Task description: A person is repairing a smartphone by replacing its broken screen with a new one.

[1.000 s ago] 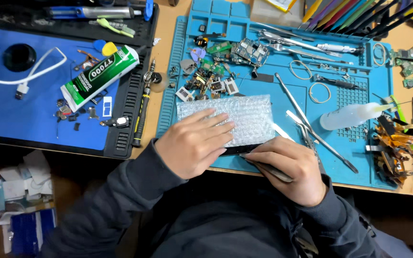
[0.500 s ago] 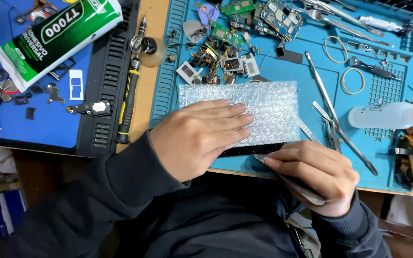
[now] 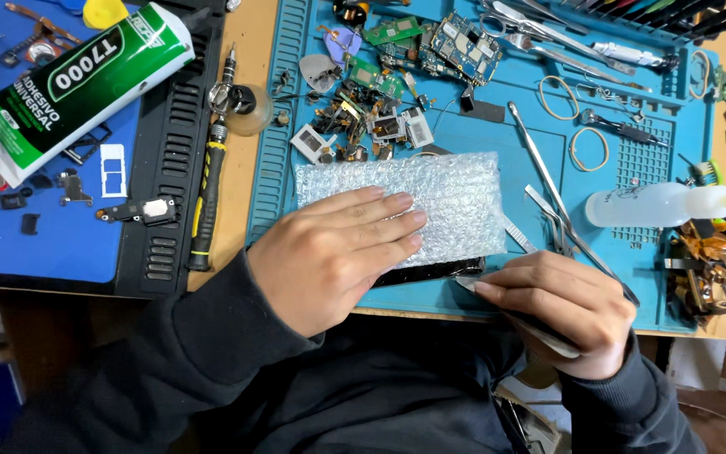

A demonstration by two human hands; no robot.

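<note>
Cluttered tabletop [image 3: 249, 176], blue work mat [image 3: 497, 134] across its right part, loose circuit boards [image 3: 397, 50] toward the far edge. Left hand [image 3: 338, 252] flat, fingers spread, pressing bubble wrap [image 3: 455, 197] over a dark phone [image 3: 430, 271] at the mat's near edge. Right hand [image 3: 560, 307] curled around a thin metal pry tool [image 3: 539, 328], tip touching the phone's right end. Green glue tube [image 3: 77, 84] at the far left corner.

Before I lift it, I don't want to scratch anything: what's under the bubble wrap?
Under the bubble wrap a flat, glossy black device shows only along its near edge. The wrap and the left hand cover the rest, so its face and condition cannot be seen.
</note>
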